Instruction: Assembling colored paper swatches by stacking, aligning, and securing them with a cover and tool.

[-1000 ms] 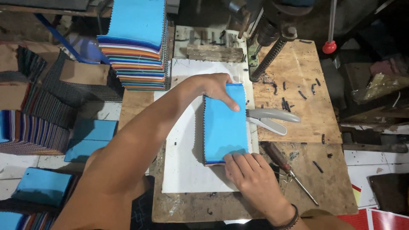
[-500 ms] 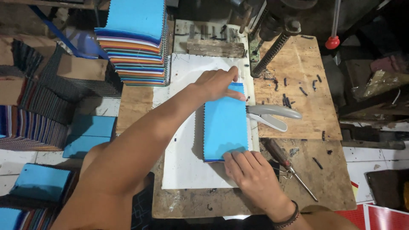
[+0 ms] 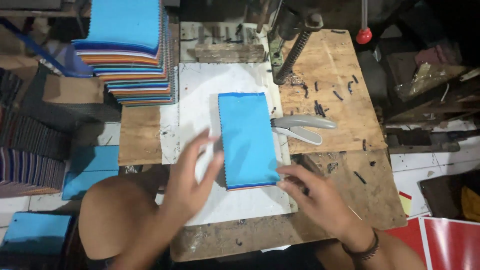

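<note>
A small stack of fabric swatches with a bright blue top sheet lies on a white board on the wooden workbench. My left hand hovers open just left of the stack's near half, fingers spread and blurred. My right hand rests at the stack's near right corner with fingertips touching its edge; a dark band circles that wrist. Neither hand grips anything.
A tall pile of coloured swatches with a blue top stands at the back left. Grey pliers-like tool lies right of the stack. A metal press column with a red knob rises behind. More blue bundles sit on the floor left.
My left hand has lifted off the far end of the blue stack and drawn back toward me, now open beside it. My right hand stays at the near corner.
</note>
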